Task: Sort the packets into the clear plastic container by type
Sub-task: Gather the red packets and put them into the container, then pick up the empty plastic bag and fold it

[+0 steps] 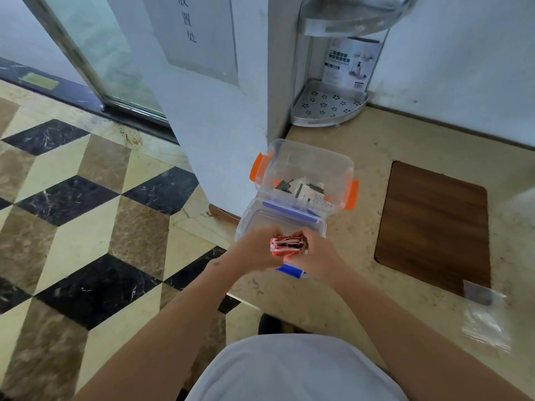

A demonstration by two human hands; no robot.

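Note:
A clear plastic container (307,163) with orange clips stands on the beige counter near the white pillar. Black and white packets (301,188) lie inside it. In front of it sits a second clear box or lid with blue clips (262,218). Above that blue-clipped piece, my left hand (254,250) and my right hand (317,253) both grip a small stack of red packets (289,246) between them. The packets' print is too blurred to read.
A dark wooden board (434,227) lies on the counter to the right. An empty clear zip bag (485,316) rests near the counter's right front edge. A metal corner shelf (330,105) stands at the back. The tiled floor drops off on the left.

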